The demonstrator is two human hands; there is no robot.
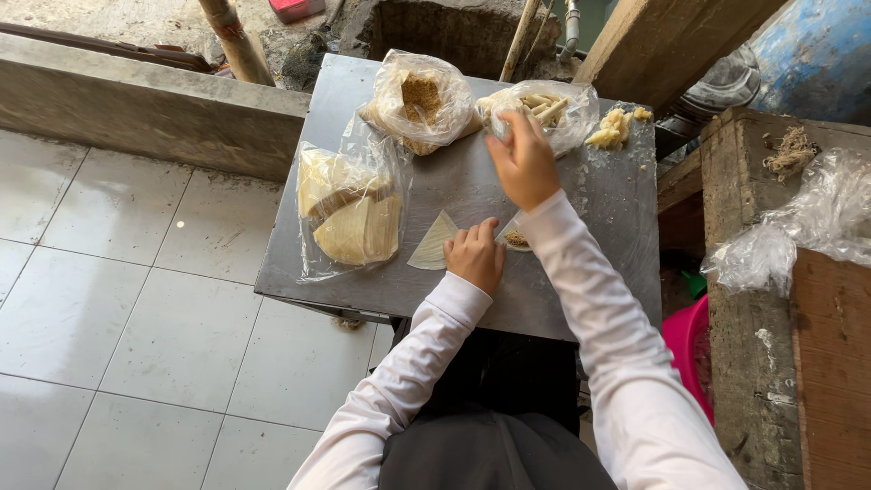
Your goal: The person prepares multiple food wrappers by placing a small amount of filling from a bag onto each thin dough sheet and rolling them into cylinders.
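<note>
Two hands: left hand (474, 257) flat on wrapper (433, 243); right hand (523, 163) fingers pinched in far bag (544, 111); we keep wrapper flat.

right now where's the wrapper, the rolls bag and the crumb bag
wrapper (432, 243): head view, middle of the pale triangular sheet.
rolls bag (553, 107): head view, on the rolls seen through the plastic.
crumb bag (421, 98): head view, on the brown filling inside.

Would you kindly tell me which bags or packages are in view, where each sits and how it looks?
Clear plastic bag of pale yellow wrapper sheets: table's left side, lying flat.
Clear plastic bag of brown crumbly filling: table's far edge, bunched open.
Clear plastic bag of pale rolled sticks: far right, under the right hand.
Crumpled empty clear plastic bag: wooden bench, right.
</note>
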